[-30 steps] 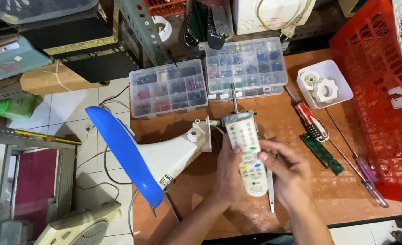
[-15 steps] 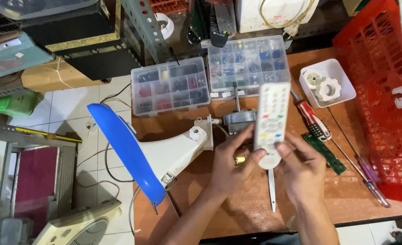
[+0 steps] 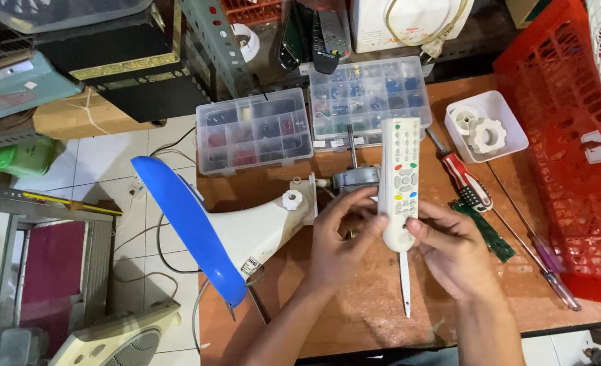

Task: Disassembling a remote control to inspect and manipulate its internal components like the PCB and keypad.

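On the cluttered wooden counter [image 3: 382, 298], both hands, left hand [image 3: 338, 247] and right hand [image 3: 453, 251], had fingers clamped on the white remote control [image 3: 399, 179]'s lower end; judged light, rigid, smooth-sided

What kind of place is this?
Probably a small repair workshop for home electronics: parts boxes full of tiny components, screwdrivers, a loose circuit board, and a fan stand on the bench.

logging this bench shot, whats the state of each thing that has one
remote: held upright off the bench, buttons facing up
left hand: gripping remote's left edge
right hand: gripping remote's lower end
parts boxes: lids shut
white tray: open, holding white knobs
screwdriver: lying flat on bench
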